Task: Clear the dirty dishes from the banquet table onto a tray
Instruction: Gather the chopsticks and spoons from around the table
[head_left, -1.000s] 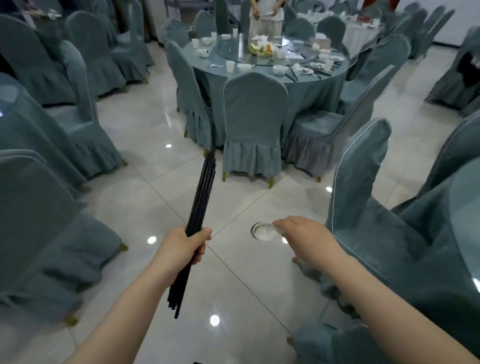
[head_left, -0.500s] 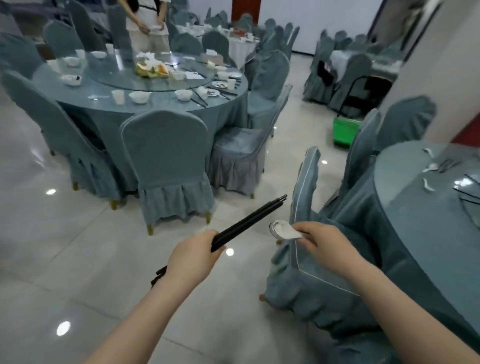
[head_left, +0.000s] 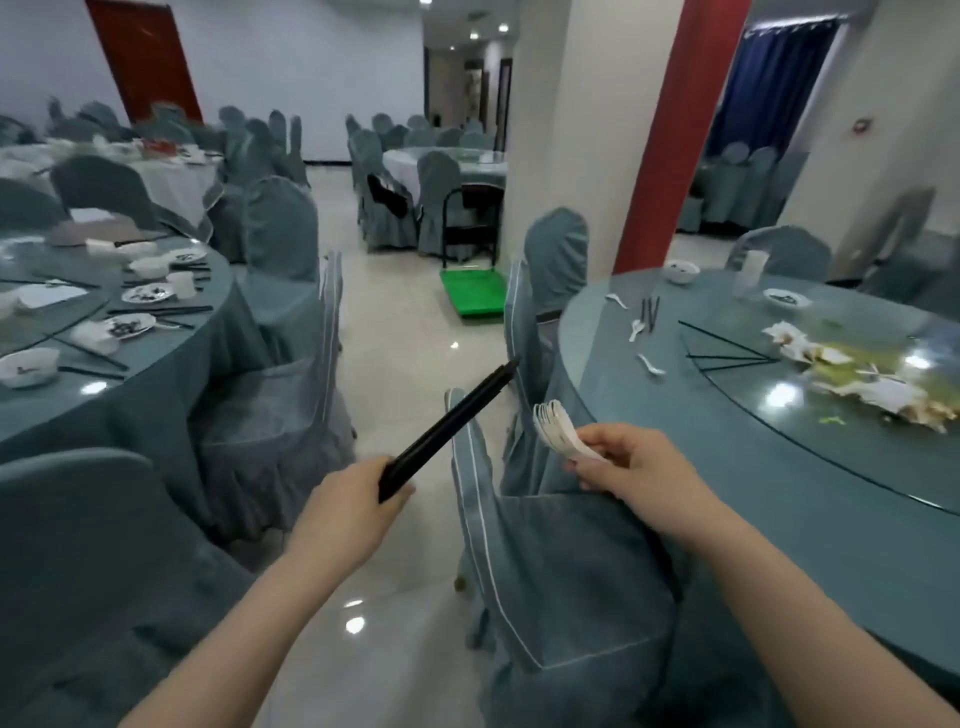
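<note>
Left hand (head_left: 347, 501): fingers curled round a bundle of black chopsticks (head_left: 448, 427), tips angled up and to the right over the aisle floor. Right hand (head_left: 636, 462): fingers pinching the handles of a stack of white spoons (head_left: 556, 428), bowls fanned up and to the left, held above a covered chair back (head_left: 524, 545).

Right-side round surface (head_left: 675, 431), teal cloth under glass: three loose white spoons (head_left: 650, 365) near the edge, dark chopsticks (head_left: 727, 353) laid on the glass turntable, food scraps (head_left: 857, 374) spread across the turntable, a small bowl (head_left: 681, 270) and a saucer (head_left: 786, 298) toward the far rim.

Left-side round surface (head_left: 130, 384): bowls, saucers and chopsticks scattered. Green cart (head_left: 472, 293) on the floor beside the pillar (head_left: 561, 130), well apart from both hands.
</note>
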